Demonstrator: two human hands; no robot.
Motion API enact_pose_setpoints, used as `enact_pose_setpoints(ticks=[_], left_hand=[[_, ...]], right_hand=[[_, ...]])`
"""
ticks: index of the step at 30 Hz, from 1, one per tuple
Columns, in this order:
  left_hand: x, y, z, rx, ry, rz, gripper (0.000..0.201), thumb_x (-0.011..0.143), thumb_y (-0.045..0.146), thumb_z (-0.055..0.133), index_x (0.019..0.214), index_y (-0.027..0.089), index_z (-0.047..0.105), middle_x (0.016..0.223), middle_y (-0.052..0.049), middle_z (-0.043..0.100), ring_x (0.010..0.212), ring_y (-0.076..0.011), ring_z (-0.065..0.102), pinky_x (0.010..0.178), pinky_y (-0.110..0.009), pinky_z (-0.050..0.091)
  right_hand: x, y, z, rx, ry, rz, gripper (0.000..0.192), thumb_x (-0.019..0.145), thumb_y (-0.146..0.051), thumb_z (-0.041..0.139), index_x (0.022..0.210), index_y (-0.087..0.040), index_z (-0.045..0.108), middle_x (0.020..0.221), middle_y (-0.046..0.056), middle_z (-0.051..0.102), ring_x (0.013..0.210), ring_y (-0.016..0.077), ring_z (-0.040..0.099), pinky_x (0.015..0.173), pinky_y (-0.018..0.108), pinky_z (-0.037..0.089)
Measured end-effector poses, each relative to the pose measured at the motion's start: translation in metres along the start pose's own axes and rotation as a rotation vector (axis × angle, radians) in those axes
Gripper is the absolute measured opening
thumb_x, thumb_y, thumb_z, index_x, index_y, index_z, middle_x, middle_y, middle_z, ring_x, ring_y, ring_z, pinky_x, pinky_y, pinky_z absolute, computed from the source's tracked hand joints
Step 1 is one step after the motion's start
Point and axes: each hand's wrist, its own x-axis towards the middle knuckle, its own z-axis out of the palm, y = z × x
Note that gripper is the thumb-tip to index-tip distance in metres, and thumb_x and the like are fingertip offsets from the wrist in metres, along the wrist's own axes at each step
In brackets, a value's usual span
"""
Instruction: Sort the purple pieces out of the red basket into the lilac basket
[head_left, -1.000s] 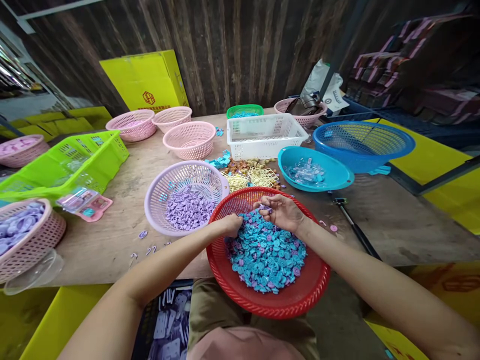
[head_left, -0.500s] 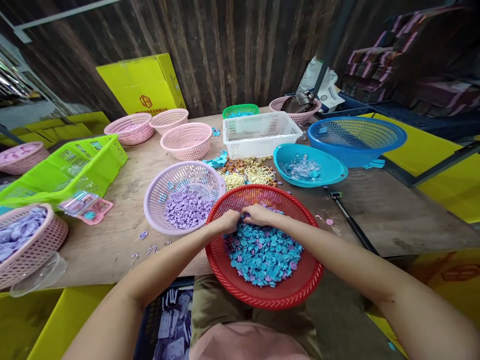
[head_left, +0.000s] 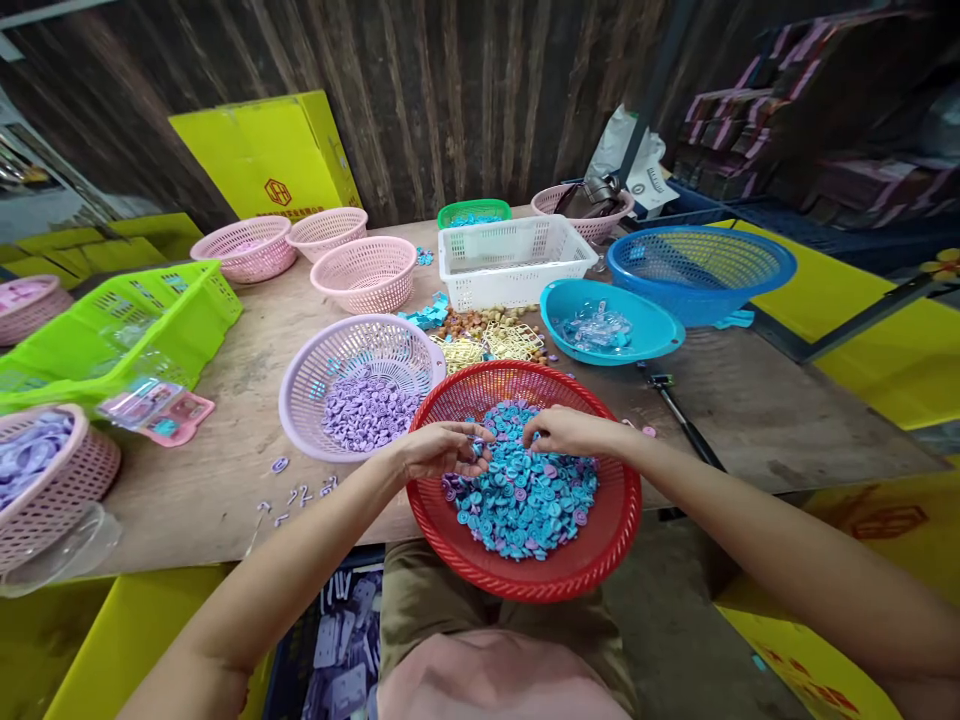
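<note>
A red basket (head_left: 525, 580) rests at my lap against the table edge, filled with small turquoise swirl-shaped plastic pieces (head_left: 517, 515) and a few purple ones among them. My left hand (head_left: 442, 450) is over the basket's left side, palm turned inward, with a small blue piece (head_left: 477, 449) between thumb and fingers. Across from it, my right hand (head_left: 566, 432) has its fingers bent down in a pinch at the top of the heap; what they hold is hidden. Just left of the red basket, a lilac basket (head_left: 300, 400) contains purple swirl pieces (head_left: 371, 412).
Beyond the red basket lie cream and brown pieces (head_left: 491, 340). Behind them are a turquoise bowl (head_left: 652, 345) of clear parts, a white basket (head_left: 517, 285) and a blue basket (head_left: 697, 300). A green crate (head_left: 195, 345) stands left. A black-handled tool (head_left: 690, 425) lies right.
My hands have moved apart from close together above the pieces. The left one has turned its palm inward and its fingers have loosened; the right has shifted right. The view has shifted slightly.
</note>
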Motion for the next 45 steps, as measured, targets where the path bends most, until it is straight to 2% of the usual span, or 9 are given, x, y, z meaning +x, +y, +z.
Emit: enact_pose_setpoints(ticks=[8, 11, 16, 21, 29, 32, 36, 40, 45], left_hand=[[-0.006, -0.001, -0.003, -0.085, 0.060, 0.029, 0.038, 0.061, -0.001, 0.045, 0.097, 0.013, 0.050, 0.085, -0.006, 0.061, 0.075, -0.0128, 0.060, 0.069, -0.027, 0.047], [-0.006, -0.002, -0.004, -0.084, 0.063, 0.032, 0.028, 0.068, 0.007, 0.048, 0.096, 0.013, 0.050, 0.083, -0.007, 0.062, 0.071, -0.0114, 0.059, 0.066, -0.025, 0.047], [0.002, -0.002, 0.002, -0.046, 0.123, 0.096, 0.014, 0.071, 0.014, 0.052, 0.085, 0.012, 0.054, 0.071, -0.006, 0.061, 0.056, -0.0076, 0.055, 0.051, -0.017, 0.043], [0.009, 0.002, 0.011, 0.019, 0.106, 0.175, 0.034, 0.070, 0.016, 0.055, 0.103, 0.012, 0.053, 0.070, -0.007, 0.060, 0.050, -0.0049, 0.049, 0.046, -0.015, 0.035], [0.005, 0.006, -0.005, 0.786, 0.349, 0.305, 0.059, 0.071, 0.032, 0.054, 0.126, 0.019, 0.035, 0.066, 0.002, 0.054, 0.053, -0.0063, 0.043, 0.052, -0.019, 0.034], [0.011, 0.007, -0.007, 1.224, 0.394, 0.249, 0.040, 0.071, 0.024, 0.052, 0.110, 0.016, 0.053, 0.073, -0.002, 0.059, 0.065, -0.0116, 0.051, 0.063, -0.023, 0.038], [0.032, 0.009, -0.002, 1.597, 0.480, 0.176, 0.028, 0.072, 0.012, 0.044, 0.093, 0.014, 0.061, 0.084, -0.009, 0.062, 0.083, -0.0189, 0.056, 0.074, -0.027, 0.039], [0.057, 0.010, 0.002, 1.700, 0.489, 0.037, 0.024, 0.071, 0.015, 0.047, 0.088, 0.011, 0.062, 0.091, -0.016, 0.061, 0.088, -0.0261, 0.056, 0.074, -0.033, 0.042], [0.077, 0.009, -0.004, 1.699, 0.447, 0.010, 0.022, 0.061, 0.010, 0.055, 0.081, 0.012, 0.063, 0.088, -0.016, 0.061, 0.087, -0.0273, 0.056, 0.071, -0.033, 0.043]], right_hand=[[0.022, -0.009, 0.015, -0.054, 0.164, 0.092, 0.018, 0.068, -0.023, 0.053, 0.082, -0.022, 0.065, 0.079, 0.004, 0.064, 0.075, 0.0188, 0.055, 0.063, 0.025, 0.036], [0.024, -0.021, 0.014, 0.149, 0.225, -0.004, 0.021, 0.073, -0.025, 0.047, 0.085, -0.018, 0.063, 0.082, 0.004, 0.063, 0.075, 0.0156, 0.054, 0.063, 0.023, 0.036], [0.026, -0.038, 0.020, 0.654, 0.076, -0.093, 0.033, 0.074, -0.045, 0.044, 0.082, -0.014, 0.055, 0.062, -0.001, 0.055, 0.046, 0.0068, 0.041, 0.042, 0.019, 0.028], [0.026, -0.040, 0.024, 0.876, 0.103, -0.081, 0.026, 0.068, -0.039, 0.055, 0.068, -0.014, 0.047, 0.051, -0.005, 0.049, 0.041, 0.0042, 0.036, 0.038, 0.018, 0.022], [0.014, -0.001, 0.006, 1.504, 0.003, 0.225, 0.019, 0.071, -0.034, 0.046, 0.062, -0.018, 0.039, 0.046, -0.007, 0.035, 0.035, 0.0039, 0.027, 0.034, 0.017, 0.018], [0.016, 0.007, 0.004, 1.351, 0.056, 0.293, 0.017, 0.073, -0.033, 0.043, 0.064, -0.017, 0.044, 0.051, -0.004, 0.043, 0.038, 0.0053, 0.033, 0.034, 0.018, 0.020], [0.031, -0.002, 0.012, 0.601, 0.155, 0.264, 0.015, 0.072, -0.026, 0.045, 0.071, -0.016, 0.056, 0.062, 0.002, 0.056, 0.052, 0.0103, 0.049, 0.045, 0.020, 0.034], [0.047, -0.024, 0.025, -0.166, 0.163, 0.278, 0.023, 0.074, -0.022, 0.044, 0.084, -0.015, 0.063, 0.086, 0.011, 0.064, 0.083, 0.0232, 0.057, 0.066, 0.030, 0.042], [0.053, -0.038, 0.035, -0.330, 0.066, 0.306, 0.029, 0.075, -0.007, 0.037, 0.088, -0.007, 0.063, 0.092, 0.020, 0.062, 0.088, 0.0273, 0.058, 0.071, 0.036, 0.042]])
